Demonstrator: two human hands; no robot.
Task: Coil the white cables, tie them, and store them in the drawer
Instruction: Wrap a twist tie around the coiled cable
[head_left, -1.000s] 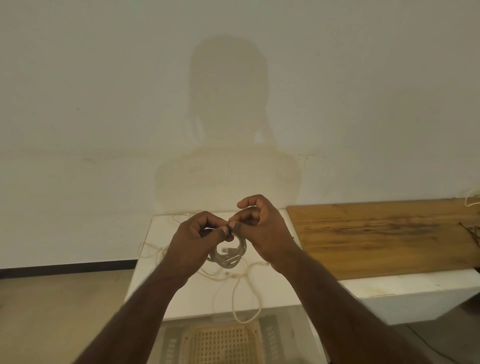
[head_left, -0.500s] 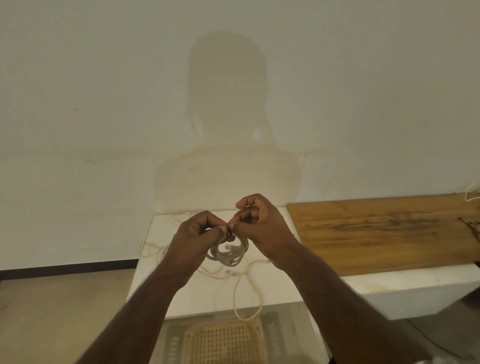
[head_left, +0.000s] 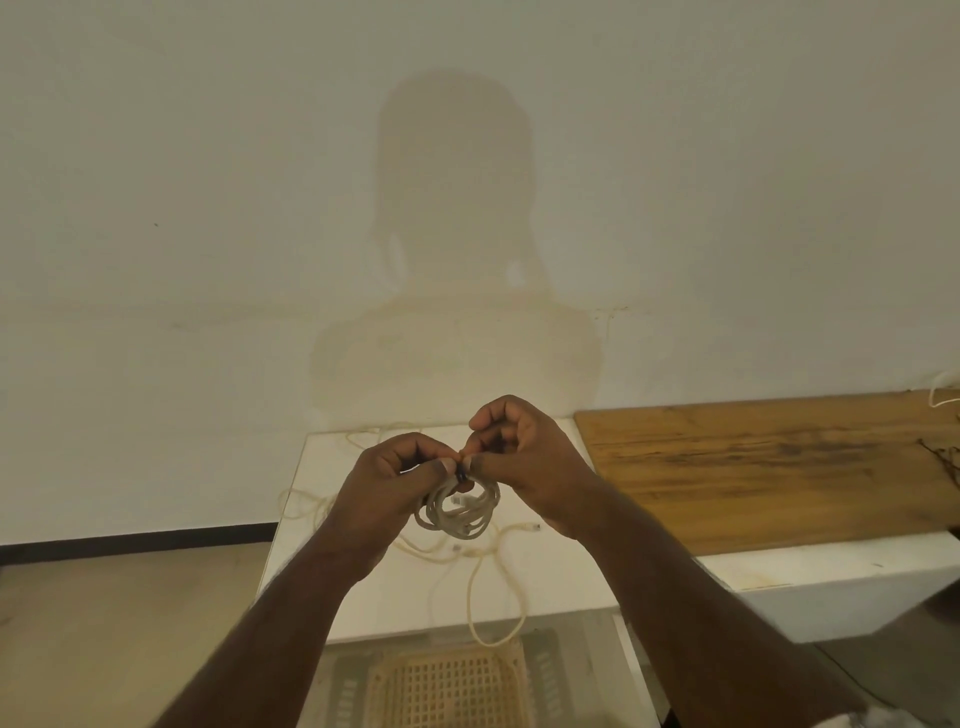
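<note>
- Head view: the small coil of thin white cable (head_left: 460, 512) hangs in the air above the white rectangular table (head_left: 550, 582), held at its top where both hands meet.
- The left hand (head_left: 387, 486) and the right hand (head_left: 524, 460) are each curled in a pinch at the top of the coil, around a small dark tie (head_left: 461, 473); what kind of tie it is cannot be told.
- The coil looks light and limp yet springy, so its loops probably fan apart unless it is gripped across all the strands at one spot, right beside the tie.
- More loose white cables (head_left: 483, 582) lie tangled on the table, one loop drooping over its near edge.
- Below that edge sits a tan lattice basket (head_left: 447, 691); nothing shows in it, and no drawer is identifiable.
</note>
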